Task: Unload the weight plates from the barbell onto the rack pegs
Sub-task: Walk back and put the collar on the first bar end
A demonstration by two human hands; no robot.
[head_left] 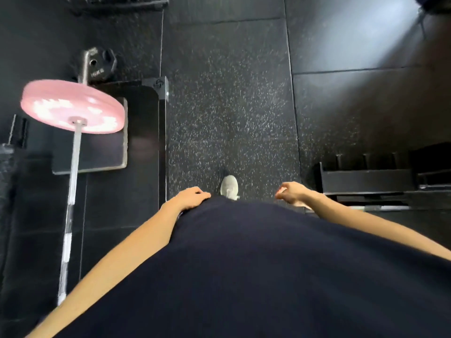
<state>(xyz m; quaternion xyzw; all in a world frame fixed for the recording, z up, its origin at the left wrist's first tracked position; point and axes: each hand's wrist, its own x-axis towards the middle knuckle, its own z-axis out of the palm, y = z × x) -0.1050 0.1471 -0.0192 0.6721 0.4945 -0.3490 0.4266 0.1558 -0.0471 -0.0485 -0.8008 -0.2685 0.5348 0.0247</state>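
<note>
Far left: pink plate (72,106) sits on the end of the barbell (70,191), w/ a small black plate (98,63) just beyond it, prob on a rack peg, can't be sure. Pink one looks like a rigid bumper, smooth face, likely heavy; best gripped w/ both hands on opposite rim edges and slid straight off the sleeve. Centre: left hand (192,197) lies flat, fingers loosely together, against the dark shirt (256,264), empty. Right hand (291,192) hangs free, fingers loosely curled, holding nothing. Far right: low black rack (366,179) on the floor.
</note>
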